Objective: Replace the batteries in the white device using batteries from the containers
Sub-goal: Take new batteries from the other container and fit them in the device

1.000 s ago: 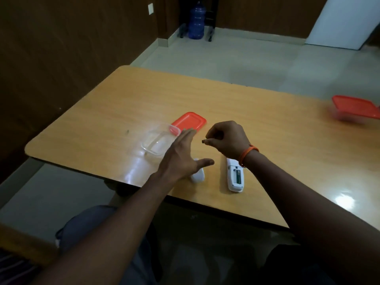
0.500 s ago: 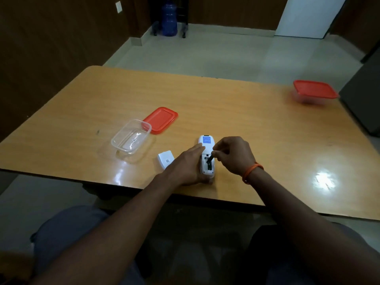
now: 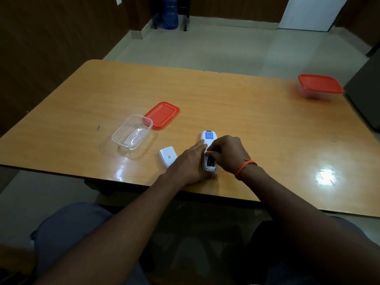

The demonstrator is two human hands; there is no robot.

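Two hands on the white device, its long axis running straight away from the person.

The white device lies back-up near the table's front edge, battery bay at the near end, label end pointing away. The left hand lies flat along its left flank, fingers extended and together, pinning it. The right hand is curled over the bay from the right, fingertips pinched at the bay's far end; something dark sits in the bay, likely a battery, though I cannot tell if the fingertips grip it. The right hand is the nearer to that slot, so seating falls to it. The loose white cover sits just left; the clear container looks empty, its red lid beside it; a second, lidded container stands well apart. Since half a second ago, the right hand has closed down lower over the bay.
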